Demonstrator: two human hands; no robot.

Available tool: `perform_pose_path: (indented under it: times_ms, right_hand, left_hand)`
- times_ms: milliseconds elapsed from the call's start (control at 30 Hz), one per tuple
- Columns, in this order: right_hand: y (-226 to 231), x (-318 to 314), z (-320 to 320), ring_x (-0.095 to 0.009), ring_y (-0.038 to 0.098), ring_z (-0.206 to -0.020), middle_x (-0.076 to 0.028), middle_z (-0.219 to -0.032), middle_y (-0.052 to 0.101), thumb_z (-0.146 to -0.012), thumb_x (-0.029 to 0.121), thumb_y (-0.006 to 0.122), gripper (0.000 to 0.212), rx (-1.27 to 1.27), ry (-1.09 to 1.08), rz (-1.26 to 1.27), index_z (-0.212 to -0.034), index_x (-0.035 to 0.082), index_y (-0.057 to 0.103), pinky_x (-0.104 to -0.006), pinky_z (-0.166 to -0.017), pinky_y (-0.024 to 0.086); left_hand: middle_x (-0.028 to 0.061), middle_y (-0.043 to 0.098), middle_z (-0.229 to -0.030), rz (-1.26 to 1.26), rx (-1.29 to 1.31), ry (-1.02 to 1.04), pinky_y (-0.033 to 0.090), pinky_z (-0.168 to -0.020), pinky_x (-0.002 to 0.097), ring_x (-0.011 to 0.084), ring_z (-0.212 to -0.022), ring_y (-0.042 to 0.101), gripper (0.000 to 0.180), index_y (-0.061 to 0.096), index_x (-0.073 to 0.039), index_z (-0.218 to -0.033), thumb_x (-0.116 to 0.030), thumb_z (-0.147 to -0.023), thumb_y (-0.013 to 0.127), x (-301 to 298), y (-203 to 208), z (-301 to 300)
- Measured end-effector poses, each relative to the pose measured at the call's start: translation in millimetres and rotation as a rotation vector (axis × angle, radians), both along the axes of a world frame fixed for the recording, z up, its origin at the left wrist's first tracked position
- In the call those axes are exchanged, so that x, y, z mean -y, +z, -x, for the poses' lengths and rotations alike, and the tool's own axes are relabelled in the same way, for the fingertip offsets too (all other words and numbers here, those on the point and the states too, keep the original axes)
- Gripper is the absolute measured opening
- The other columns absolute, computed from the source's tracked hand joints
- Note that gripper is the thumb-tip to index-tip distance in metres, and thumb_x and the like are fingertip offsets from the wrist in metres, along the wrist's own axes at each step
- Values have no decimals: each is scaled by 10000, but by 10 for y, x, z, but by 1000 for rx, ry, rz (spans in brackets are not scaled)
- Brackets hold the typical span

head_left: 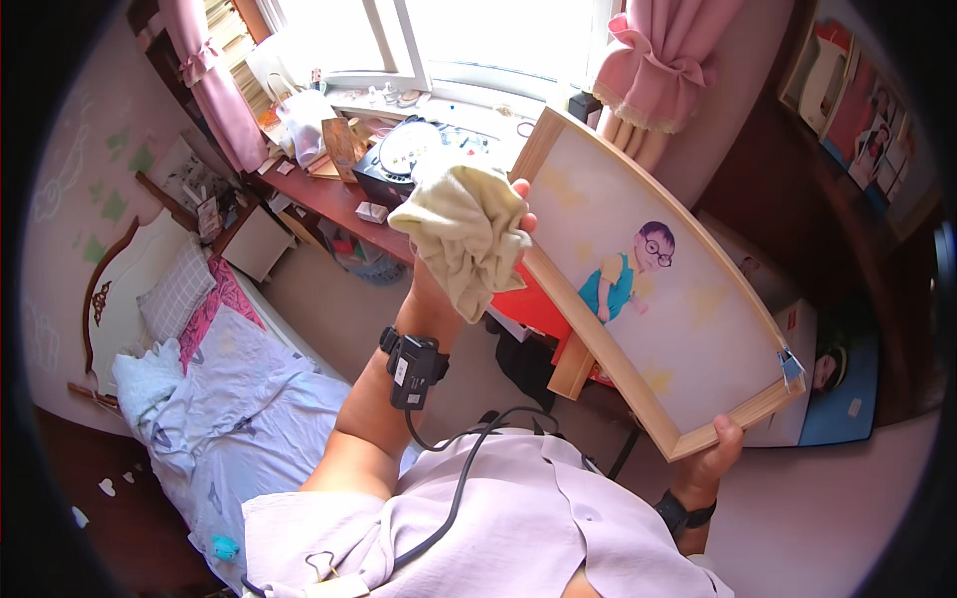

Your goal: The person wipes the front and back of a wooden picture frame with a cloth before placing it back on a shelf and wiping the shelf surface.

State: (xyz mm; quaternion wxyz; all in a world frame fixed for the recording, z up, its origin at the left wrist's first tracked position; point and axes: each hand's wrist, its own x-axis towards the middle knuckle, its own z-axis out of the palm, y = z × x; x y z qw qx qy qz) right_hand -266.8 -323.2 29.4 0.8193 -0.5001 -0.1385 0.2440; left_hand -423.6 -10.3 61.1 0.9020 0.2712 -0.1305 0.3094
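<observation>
My left hand (525, 207) is closed on a crumpled pale yellow-green cloth (464, 234), which covers most of the palm. Its fingertips show at the cloth's right side, close to a wooden picture frame (618, 374); whether they touch the wood cannot be told. The frame is held up at a tilt and has a picture of a small child in glasses and teal clothes. At its lower right, my right hand (713, 453) grips the bottom edge, thumb on the front and the other fingers hidden behind. A metal clip-like piece (791, 367) sits at the frame's right corner.
A red-brown desk (384, 237) beneath the bright window carries boxes, a bag and small items. On the left stands a bed (249, 399) with rumpled pale bedding. More pictures, including a blue-edged panel (842, 399), lean at the right. A black cable (464, 478) runs across my front.
</observation>
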Motion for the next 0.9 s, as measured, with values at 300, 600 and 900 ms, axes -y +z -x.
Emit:
perform_pose_path:
  times_ms: [300, 600, 900]
  right_hand:
    - [44, -52, 111, -252, 487, -1087, -123, -1148, 501, -705, 326, 527, 623, -12, -81, 11, -1219, -14, 438, -378, -944, 383]
    - [27, -50, 168, -252, 469, -1111, -132, -1170, 489, -704, 337, 538, 642, -40, -98, 25, -1231, -14, 435, -368, -966, 361]
    - [150, -153, 293, -274, 469, -1127, -144, -1188, 484, -702, 328, 542, 662, -113, -99, -1, -1252, -17, 412, -385, -979, 365]
  left_hand:
    - [225, 516, -1180, 90, -249, -28, 523, -821, 430, 359, -1046, 546, 748, 409, -34, -1288, -636, -847, 449, 61, 39, -74]
    - [85, 594, -1000, 57, -248, 34, 486, -781, 326, 184, -904, 585, 357, 541, -64, -1077, -322, -904, 364, -129, -38, -64]
    - [111, 570, -1116, 236, -254, 336, 500, -891, 387, 238, -1013, 574, 307, 494, -66, -1179, -253, -1002, 327, -246, 98, -531]
